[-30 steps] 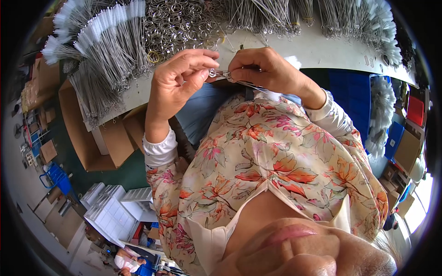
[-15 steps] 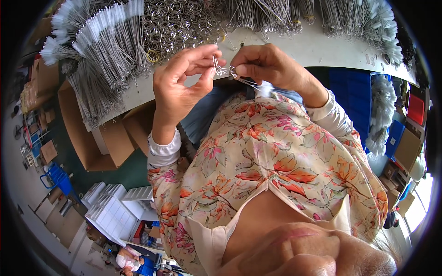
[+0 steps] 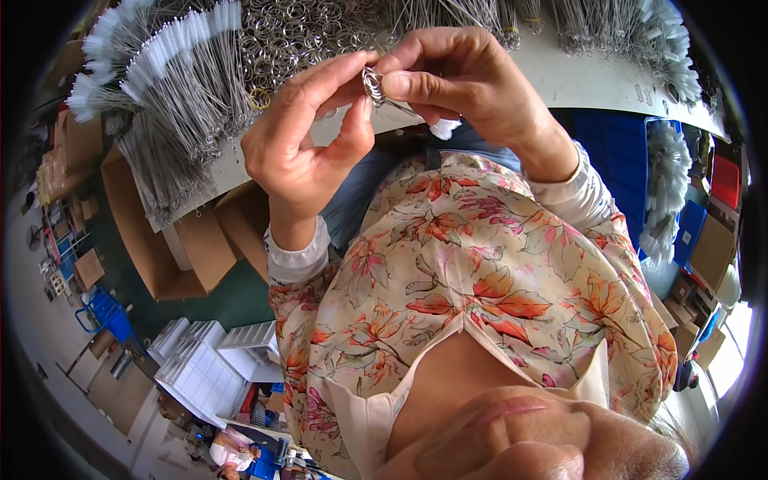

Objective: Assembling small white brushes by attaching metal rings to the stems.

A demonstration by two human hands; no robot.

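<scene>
In the head view, the ring (image 3: 373, 86) sits at 12 o'clock, between both hands. The left hand (image 3: 300, 136), towards 11, holds it edge-on between thumb and forefinger tips; the right hand (image 3: 476, 84), towards 1, pinches its near side, thumb against forefinger. A brush (image 3: 445, 129) shows white below the right fingers. Good handling probably means steadying the rim with the left tips, leaving the right thumb room, and letting the wires hang untwisted. Loose rings (image 3: 308, 36) lie at 11 on the surface (image 3: 596, 84).

Cream floral shirt (image 3: 488, 264), white cuffs (image 3: 299, 258)
</scene>
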